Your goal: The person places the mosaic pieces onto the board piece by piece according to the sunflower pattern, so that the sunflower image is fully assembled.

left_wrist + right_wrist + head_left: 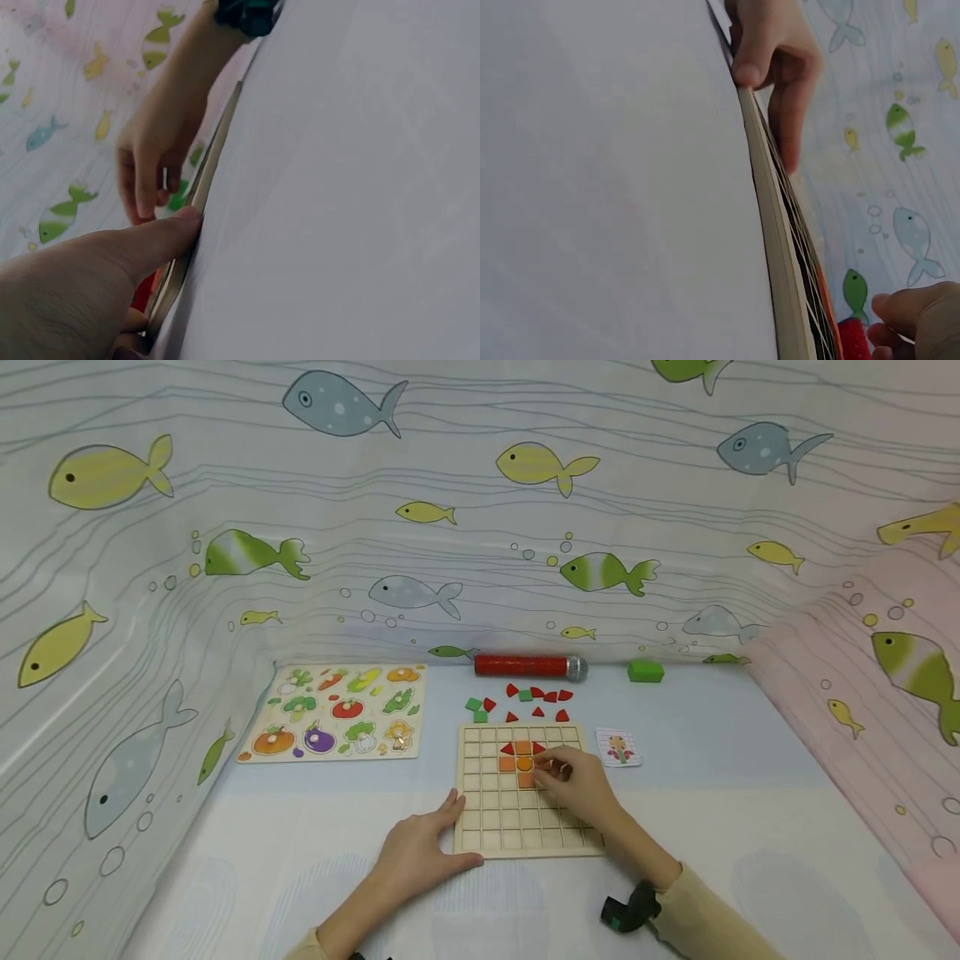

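A square wooden grid board (495, 827) lies on the table in front of me. My left hand (422, 850) holds its near left corner, thumb along the front edge and fingers at the left side. Set in the upper grid are an orange circle (524, 763), several orange squares (507, 764) and red pieces (507, 748) above. Over the cells right of the circle is my right hand (581, 783), fingertips bent down beside the orange pieces; in the right wrist view this hand (922, 322) appears at the lower right. I cannot tell whether it pinches a piece.
Loose red pieces (562, 716) and green squares (474, 703) lie beyond the board, before a red microphone (521, 666). A pattern card (619, 748) lies to the right, a green block (646, 672) farther back. A vegetable puzzle (330, 714) is at left.
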`<action>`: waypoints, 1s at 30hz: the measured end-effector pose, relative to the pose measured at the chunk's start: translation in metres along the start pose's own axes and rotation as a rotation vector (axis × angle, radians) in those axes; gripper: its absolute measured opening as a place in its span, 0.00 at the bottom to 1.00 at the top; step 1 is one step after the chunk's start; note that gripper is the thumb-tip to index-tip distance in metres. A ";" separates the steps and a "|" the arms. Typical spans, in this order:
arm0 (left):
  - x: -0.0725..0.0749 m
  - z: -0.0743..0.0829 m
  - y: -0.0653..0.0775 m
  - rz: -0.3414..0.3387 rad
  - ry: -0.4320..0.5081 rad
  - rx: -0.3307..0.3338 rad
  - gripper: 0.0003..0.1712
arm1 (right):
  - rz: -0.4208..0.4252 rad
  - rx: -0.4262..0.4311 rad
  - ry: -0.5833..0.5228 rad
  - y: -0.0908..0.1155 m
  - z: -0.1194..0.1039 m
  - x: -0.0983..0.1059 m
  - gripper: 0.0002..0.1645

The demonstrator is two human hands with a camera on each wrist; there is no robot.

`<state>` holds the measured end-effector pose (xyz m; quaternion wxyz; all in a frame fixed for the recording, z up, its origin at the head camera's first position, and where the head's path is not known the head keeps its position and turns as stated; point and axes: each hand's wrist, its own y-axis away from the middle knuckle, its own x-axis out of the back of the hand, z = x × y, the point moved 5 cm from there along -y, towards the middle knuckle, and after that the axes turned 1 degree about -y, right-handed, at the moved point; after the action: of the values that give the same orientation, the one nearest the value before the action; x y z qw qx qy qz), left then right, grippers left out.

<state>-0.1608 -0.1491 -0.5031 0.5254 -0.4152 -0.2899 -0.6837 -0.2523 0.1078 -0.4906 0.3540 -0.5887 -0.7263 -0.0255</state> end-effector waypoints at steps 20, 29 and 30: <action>0.001 0.001 -0.001 -0.012 0.022 0.004 0.56 | -0.054 -0.163 0.110 -0.093 0.054 0.013 0.12; 0.000 0.000 -0.001 -0.001 0.012 -0.001 0.56 | -0.099 -0.159 0.121 -0.101 0.061 0.007 0.16; 0.000 0.000 -0.001 0.001 0.011 -0.001 0.56 | -0.101 -0.155 0.123 -0.102 0.061 0.006 0.16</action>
<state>-0.1616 -0.1488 -0.5027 0.5270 -0.4118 -0.2864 -0.6861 -0.3709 0.1096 -0.4945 0.3495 -0.5743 -0.7279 -0.1353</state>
